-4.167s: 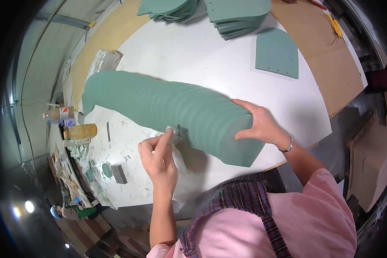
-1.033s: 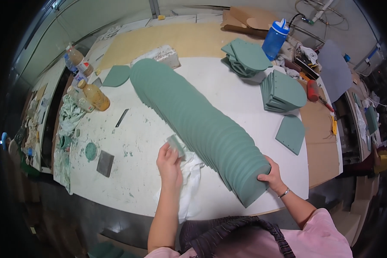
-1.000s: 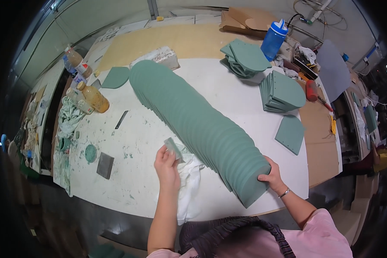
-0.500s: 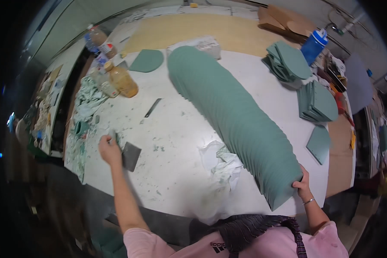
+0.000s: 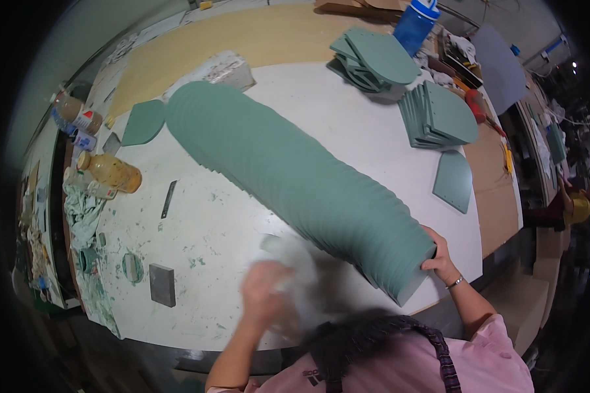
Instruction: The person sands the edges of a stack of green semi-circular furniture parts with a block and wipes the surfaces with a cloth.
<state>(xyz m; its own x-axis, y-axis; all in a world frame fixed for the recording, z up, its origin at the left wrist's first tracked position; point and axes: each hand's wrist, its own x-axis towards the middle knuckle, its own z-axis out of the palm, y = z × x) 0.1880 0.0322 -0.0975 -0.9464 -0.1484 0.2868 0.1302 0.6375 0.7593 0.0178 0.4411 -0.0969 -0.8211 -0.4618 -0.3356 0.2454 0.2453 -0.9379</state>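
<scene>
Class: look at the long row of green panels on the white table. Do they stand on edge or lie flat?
On edge, leaning. The green panels overlap in one long slanted row, their rims showing as ridges, and the right hand braces the near end.

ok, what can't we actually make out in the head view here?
- Left hand: motion blur; grip on the white rag unclear.
- Right hand: fingers hidden behind the end of the long green stack.
- Table under the stack: hidden.
- Small items at the left rim: too small, bent by fisheye.

A worker in a pink short-sleeved shirt and dark plaid apron straps, a thin silver bracelet circling the right hand's (image 5: 439, 259) wrist; both forearms bare.
</scene>
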